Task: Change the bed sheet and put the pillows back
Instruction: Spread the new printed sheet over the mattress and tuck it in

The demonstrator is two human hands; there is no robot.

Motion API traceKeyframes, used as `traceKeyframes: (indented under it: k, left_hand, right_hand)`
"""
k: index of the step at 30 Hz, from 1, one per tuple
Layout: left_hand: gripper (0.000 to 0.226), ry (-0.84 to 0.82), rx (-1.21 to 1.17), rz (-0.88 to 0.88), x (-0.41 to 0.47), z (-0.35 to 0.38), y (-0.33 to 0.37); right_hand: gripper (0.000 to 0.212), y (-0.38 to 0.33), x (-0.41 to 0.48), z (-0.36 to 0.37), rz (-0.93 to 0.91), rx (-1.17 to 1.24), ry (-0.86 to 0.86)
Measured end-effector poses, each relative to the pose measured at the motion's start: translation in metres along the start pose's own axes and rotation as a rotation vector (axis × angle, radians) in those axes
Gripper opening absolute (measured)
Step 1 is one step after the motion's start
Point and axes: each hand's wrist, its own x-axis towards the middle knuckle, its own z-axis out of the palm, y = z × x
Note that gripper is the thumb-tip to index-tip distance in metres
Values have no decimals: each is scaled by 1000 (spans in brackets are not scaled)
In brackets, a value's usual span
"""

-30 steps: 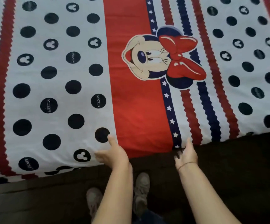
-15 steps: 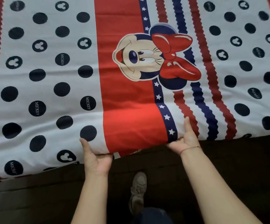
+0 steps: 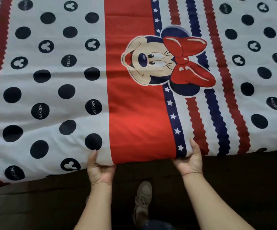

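The bed sheet (image 3: 78, 103) lies spread flat over the bed, and both grips hold its near edge. The left grip (image 3: 101, 170), a bare hand with the palm turned up, is clamped on that edge. Its thumb (image 3: 93, 156) lies on top of the white cloth, just below a dark dot, while the fingers go under the edge and are hidden. The right grip (image 3: 190, 161) is clamped on the same edge in the same way, with its thumb (image 3: 195, 146) on top just beside the blue star stripe (image 3: 172, 116) and its fingers out of sight beneath. A thin thread (image 3: 192, 173) circles the right wrist.

Between the 2 grips runs the broad red band (image 3: 134, 122) of the sheet, and there the edge bulges in a rounded fold. Beyond the right grip, farther up the sheet, a cartoon mouse face (image 3: 151, 62) with a red bow is printed sideways. Outward from the left grip the cloth is white with dark dots, some reading MICKEY. Outward from the right grip run wavy red and blue stripes, then more dots.

Nearer the person than both grips lies a dark surface (image 3: 234, 188). 1 shoe (image 3: 143, 196) shows between the 2 forearms.
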Motion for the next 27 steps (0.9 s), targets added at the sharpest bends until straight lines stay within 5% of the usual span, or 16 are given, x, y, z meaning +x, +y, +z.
traceKeyframes:
  k: [4,8,14,21,24,27]
  left_hand:
    - [99,122,64,-106,2,-22,12]
    - [53,374,293,-139,-5,-20,27]
    - [23,514,576,-254,-21,-2,62]
    - [30,574,345,-82,-35,-21,171]
    - [52,604,349,3,-37,-23,228]
    - [50,476,311,31,-34,-18,293]
  right_hand:
    - [36,-4,5,-9,18,-140,90]
    - [38,-5,-1,-2,5,-350,269]
    - [60,20,-30,12,-28,-401,370]
    - [98,158,-78,26,218,-428,240]
    - [93,229,-91,49,294,-421,214]
    - [90,297,-98,86,285,-425,187]
